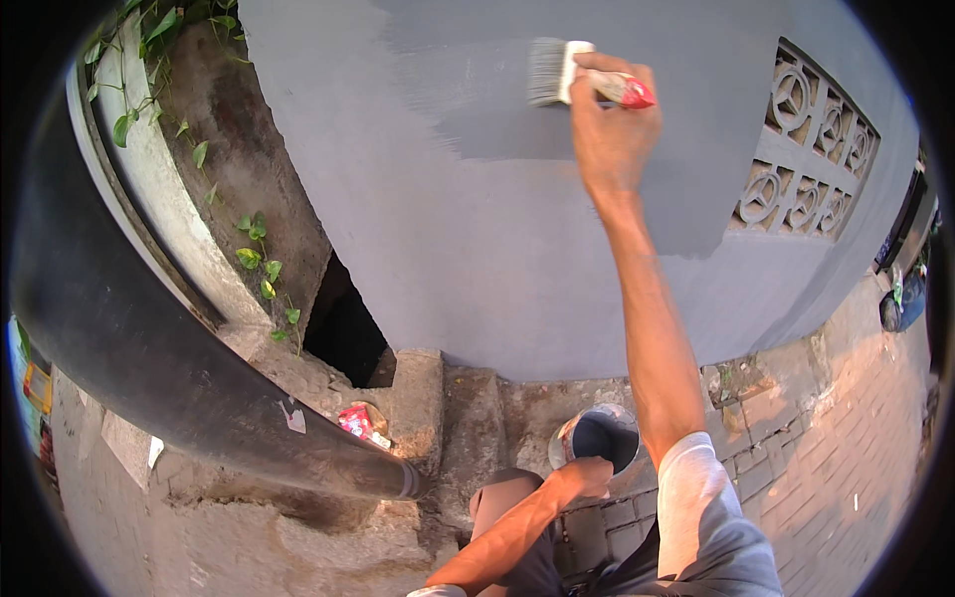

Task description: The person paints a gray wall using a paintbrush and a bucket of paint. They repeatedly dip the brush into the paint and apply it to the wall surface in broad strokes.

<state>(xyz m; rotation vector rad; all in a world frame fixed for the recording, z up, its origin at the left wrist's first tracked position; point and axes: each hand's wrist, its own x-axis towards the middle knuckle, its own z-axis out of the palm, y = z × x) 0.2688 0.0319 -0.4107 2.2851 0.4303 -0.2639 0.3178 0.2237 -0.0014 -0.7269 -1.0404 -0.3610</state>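
Observation:
My right hand (616,134) grips a wide paintbrush (571,72) by its pale, red-tipped handle. Its bristles point left and lie against a grey wall (462,246). Darker grey paint (507,134) spreads around the brush and to the right behind my forearm; lighter grey shows below it. Low in front of me, my left hand (586,477) is closed on the near rim of a paint bucket (595,440). Dark grey paint (597,440) is inside the bucket, and its outer side is smeared.
A thick dark pole (201,373) slants across the left, beside trailing vines (250,257) and a dark gap (347,321). A vent block panel (809,149) sits in the wall at right. Red litter (357,422) lies near a concrete post (418,403). Brick paving (821,448) runs along the right.

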